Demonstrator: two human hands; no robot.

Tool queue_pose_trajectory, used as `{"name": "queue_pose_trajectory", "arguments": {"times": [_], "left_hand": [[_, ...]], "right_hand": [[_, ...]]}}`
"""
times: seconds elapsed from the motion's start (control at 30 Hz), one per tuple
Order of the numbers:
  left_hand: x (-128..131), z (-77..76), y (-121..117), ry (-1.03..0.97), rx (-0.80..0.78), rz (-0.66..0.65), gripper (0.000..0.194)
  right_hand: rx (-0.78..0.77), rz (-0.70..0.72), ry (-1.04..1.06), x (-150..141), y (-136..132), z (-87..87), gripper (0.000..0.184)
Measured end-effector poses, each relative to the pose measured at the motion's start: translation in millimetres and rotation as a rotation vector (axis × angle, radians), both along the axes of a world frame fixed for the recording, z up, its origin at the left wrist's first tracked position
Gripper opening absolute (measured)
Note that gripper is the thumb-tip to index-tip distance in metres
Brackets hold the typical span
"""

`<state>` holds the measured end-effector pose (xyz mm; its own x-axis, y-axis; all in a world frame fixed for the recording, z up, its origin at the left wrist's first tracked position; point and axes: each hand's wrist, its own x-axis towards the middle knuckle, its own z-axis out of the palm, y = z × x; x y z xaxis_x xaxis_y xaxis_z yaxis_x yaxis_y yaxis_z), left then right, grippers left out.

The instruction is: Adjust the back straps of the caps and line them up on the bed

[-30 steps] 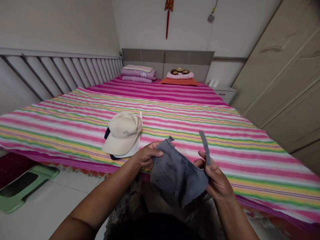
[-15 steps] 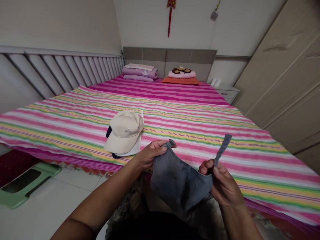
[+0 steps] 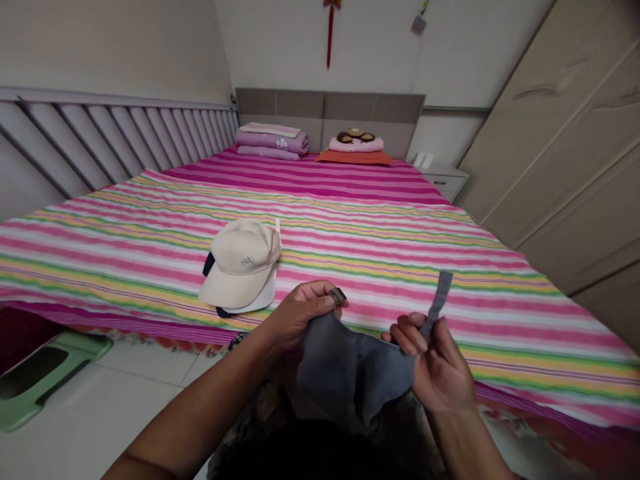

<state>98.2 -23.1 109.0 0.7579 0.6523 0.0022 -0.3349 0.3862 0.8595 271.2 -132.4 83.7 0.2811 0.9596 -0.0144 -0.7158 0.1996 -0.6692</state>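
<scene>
The person's L hand (image 3: 300,313) is pinching one strap end of a grey bra (image 3: 353,373), and the R hand (image 3: 440,363) is gripping its other strap (image 3: 437,300). Both grips are closed, w/ the cups hanging between them. A beige cap (image 3: 240,263) is resting on the striped bedsheet (image 3: 400,247) just beyond the L hand.
</scene>
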Motion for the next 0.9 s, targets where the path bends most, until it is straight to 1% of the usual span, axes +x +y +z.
{"name": "queue_pose_trajectory", "arguments": {"times": [0.07, 0.2, 0.37, 0.53, 0.57, 0.67, 0.7, 0.73, 0.77, 0.83, 0.9], "left_hand": [[0, 0.6, 1, 0.009, 0.013, 0.032, 0.019], [-1, 3.1, 4, 0.01, 0.022, 0.053, 0.019], [-2, 4.5, 7, -0.063, -0.029, 0.051, 0.019], [-3, 1.6, 11, -0.116, -0.116, 0.064, 0.017], [-3, 1.4, 11, -0.116, -0.128, 0.072, 0.017], [-3, 2.5, 11, -0.11, -0.151, 0.1, 0.017], [-3, 3.1, 10, -0.107, -0.156, 0.106, 0.017], [-3, 3.4, 10, -0.104, -0.158, 0.111, 0.017], [-3, 3.4, 10, -0.101, -0.158, 0.114, 0.017], [-4, 2.2, 11, -0.095, -0.142, 0.097, 0.017], [-5, -0.4, 12, -0.095, -0.112, 0.053, 0.018]], "right_hand": [[0.0, -0.023, 0.036, 0, 1, 1.5, 0.031], [0.022, -0.018, 0.058, 1, 2, 3.7, 0.023], [-0.005, 0.035, 0.07, 3, 4, 4.5, 0.03], [-0.038, 0.029, 0.095, 5, 6, 2.0, 0.023], [-0.051, 0.033, 0.093, 5, 7, 1.9, 0.028], [-0.069, 0.067, 0.065, 3, 10, 1.1, 0.055], [-0.071, 0.077, 0.043, 2, 10, 0.1, 0.059], [-0.082, 0.084, 0.009, 1, 11, -1.4, 0.058], [-0.11, 0.084, -0.034, 0, 11, -3.3, 0.054], [-0.195, 0.066, -0.117, -2, 12, -7.5, 0.041], [-0.252, 0.058, -0.152, -4, 11, -10.2, 0.03]]}}
